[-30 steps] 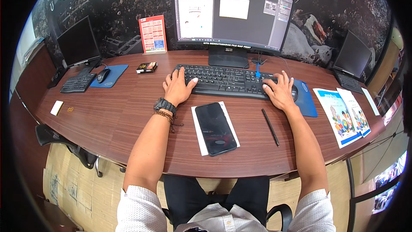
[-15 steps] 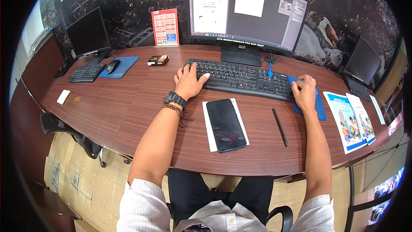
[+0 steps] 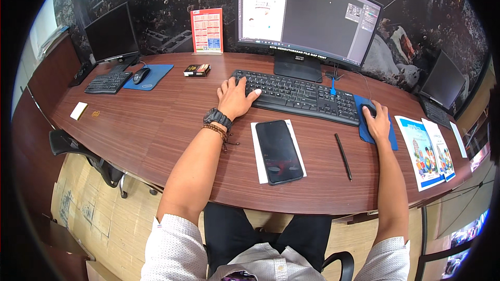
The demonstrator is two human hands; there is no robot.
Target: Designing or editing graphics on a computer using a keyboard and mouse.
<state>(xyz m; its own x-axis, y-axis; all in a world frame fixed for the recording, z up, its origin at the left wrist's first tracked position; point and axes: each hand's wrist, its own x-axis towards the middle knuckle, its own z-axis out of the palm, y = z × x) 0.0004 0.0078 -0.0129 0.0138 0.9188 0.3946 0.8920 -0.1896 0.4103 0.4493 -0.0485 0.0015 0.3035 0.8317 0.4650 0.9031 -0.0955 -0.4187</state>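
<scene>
My left hand (image 3: 237, 99) rests with spread fingers on the left end of a black keyboard (image 3: 299, 92), its thumb reaching toward the lower keys. A black watch (image 3: 217, 118) and beaded bracelet circle that wrist. My right hand (image 3: 379, 124) curls over a black mouse (image 3: 367, 110) on a blue mouse pad (image 3: 366, 135). Behind the keyboard, a curved monitor (image 3: 312, 18) displays a design program with a white page at the left. Between my forearms lie a dark-screened phone (image 3: 279, 151) on a white sheet (image 3: 259, 161), and a black pen (image 3: 343, 156).
Printed sheets (image 3: 419, 151) lie to the right, near a dark laptop (image 3: 441, 80). At left stand another monitor (image 3: 112, 31), a keyboard (image 3: 108, 82) and a mouse (image 3: 140, 76). A small box (image 3: 197, 70) and red-white calendar (image 3: 207, 31) sit behind my left hand.
The small white panel in the middle of the monitor has gone from the screen. My right hand now sits lower over the mouse, which shows more. The left hand stays on the keyboard.
</scene>
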